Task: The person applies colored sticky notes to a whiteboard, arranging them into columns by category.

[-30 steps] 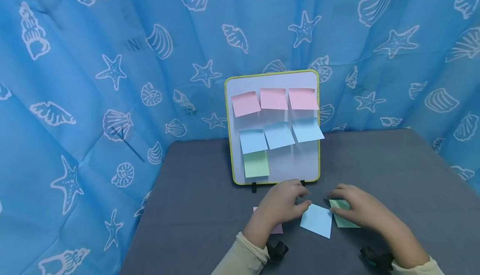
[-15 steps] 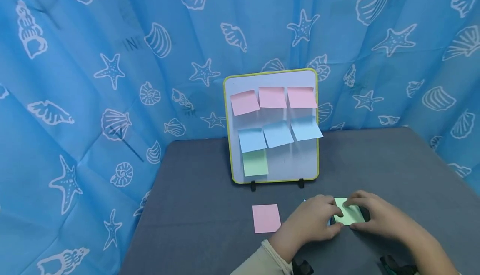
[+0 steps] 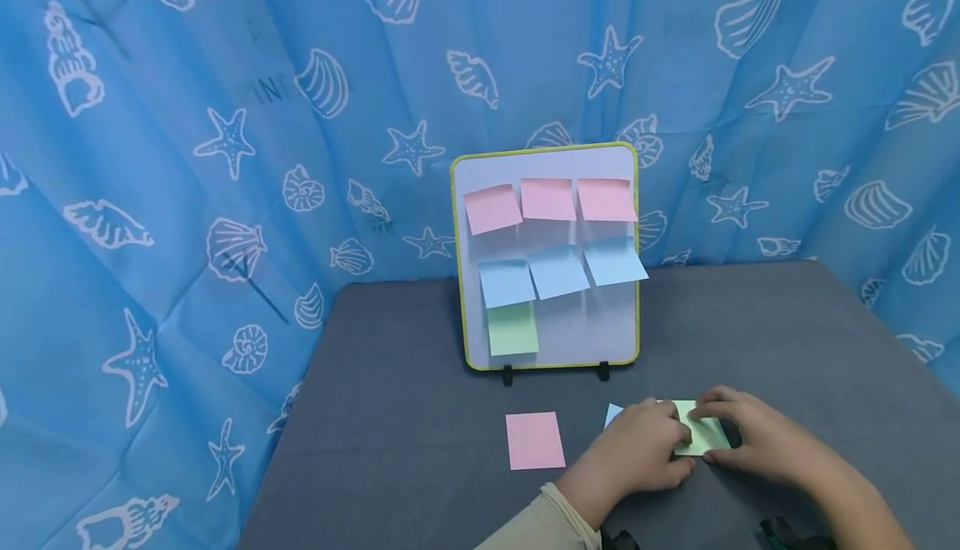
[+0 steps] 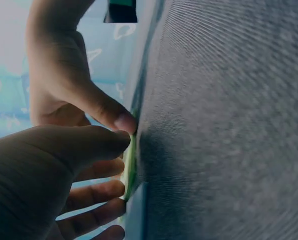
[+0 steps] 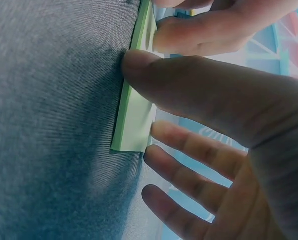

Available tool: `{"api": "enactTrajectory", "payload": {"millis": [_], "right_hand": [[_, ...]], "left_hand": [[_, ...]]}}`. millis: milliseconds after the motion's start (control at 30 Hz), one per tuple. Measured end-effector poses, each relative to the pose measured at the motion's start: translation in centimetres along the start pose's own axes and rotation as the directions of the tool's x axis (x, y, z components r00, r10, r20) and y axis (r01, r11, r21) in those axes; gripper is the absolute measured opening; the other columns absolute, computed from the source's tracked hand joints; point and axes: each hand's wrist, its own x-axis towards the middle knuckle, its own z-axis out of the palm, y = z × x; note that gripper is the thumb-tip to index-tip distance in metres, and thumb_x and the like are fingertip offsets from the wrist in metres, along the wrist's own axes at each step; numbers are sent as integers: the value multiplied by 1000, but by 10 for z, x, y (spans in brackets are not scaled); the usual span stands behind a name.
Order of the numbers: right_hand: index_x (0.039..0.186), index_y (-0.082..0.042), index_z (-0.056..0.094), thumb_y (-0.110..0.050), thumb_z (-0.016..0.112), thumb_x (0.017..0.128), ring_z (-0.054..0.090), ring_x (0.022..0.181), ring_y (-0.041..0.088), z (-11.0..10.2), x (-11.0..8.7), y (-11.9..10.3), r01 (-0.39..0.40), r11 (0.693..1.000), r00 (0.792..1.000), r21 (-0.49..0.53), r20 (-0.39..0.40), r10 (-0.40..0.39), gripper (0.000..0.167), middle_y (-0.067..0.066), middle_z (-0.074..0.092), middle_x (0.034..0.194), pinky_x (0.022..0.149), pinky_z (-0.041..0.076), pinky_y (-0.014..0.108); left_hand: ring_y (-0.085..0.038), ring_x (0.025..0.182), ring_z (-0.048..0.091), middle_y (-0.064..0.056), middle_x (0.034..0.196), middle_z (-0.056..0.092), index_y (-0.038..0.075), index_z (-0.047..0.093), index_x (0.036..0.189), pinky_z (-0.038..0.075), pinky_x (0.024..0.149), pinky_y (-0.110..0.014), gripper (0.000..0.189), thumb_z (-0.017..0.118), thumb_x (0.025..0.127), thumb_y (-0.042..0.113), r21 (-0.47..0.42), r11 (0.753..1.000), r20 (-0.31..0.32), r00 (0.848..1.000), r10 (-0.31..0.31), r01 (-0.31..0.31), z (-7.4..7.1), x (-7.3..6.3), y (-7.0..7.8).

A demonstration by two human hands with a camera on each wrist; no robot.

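A pad of green sticky notes (image 3: 703,433) lies on the grey table between the two hands. My right hand (image 3: 765,437) holds it, the thumb at the near edge and the index finger over the top, as the right wrist view also shows. From the left, my left hand (image 3: 633,454) pinches the pad's left side with curled fingers; in the left wrist view its thumb meets the green edge (image 4: 131,167). Blue sticky notes (image 3: 612,413) are mostly hidden under the left hand. Left of that hand lie pink sticky notes (image 3: 535,441).
Behind stands a whiteboard (image 3: 588,329) with a yellow rim on black feet. It bears pink notes (image 3: 548,199) in the top row, blue notes (image 3: 558,272) below, and one green note (image 3: 513,330) at lower left. A blue shell-patterned curtain (image 3: 405,75) hangs behind the table.
My left hand has moved right, across the blue notes to the green pad, uncovering the pink notes. My right hand has closed in on the green pad. Little differs in the last half second.
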Motion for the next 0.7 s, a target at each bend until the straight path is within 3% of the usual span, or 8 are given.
{"api": "enactTrajectory", "payload": {"millis": [233, 467, 700], "right_hand": [[113, -16, 78, -29, 93, 79, 64, 110, 33, 0, 0, 0, -2, 1000, 1000, -9, -4, 2, 39, 9, 65, 123, 87, 57, 51], [94, -27, 74, -29, 91, 82, 64, 106, 31, 0, -3, 3, 62, 998, 998, -25, -20, -63, 21, 10, 65, 123, 82, 57, 38], [95, -30, 79, -23, 85, 90, 65, 107, 35, 0, -6, 9, 154, 988, 987, -25, -32, -155, 11, 14, 67, 123, 83, 59, 36]], "left_hand": [[2, 74, 39, 18, 99, 60, 35, 76, 106, 31, 61, -14, 14, 70, 100, 47, 17, 1000, -12, 1000, -21, 22, 4, 3, 2], [2, 72, 37, 16, 97, 61, 35, 79, 102, 30, 61, -13, 12, 66, 103, 33, 31, 999, -60, 998, -8, 9, 9, 3, 1], [0, 68, 37, 15, 92, 59, 33, 79, 103, 29, 60, -14, 18, 62, 105, 28, 34, 999, -57, 998, -11, 13, 6, 1, 1]]}}
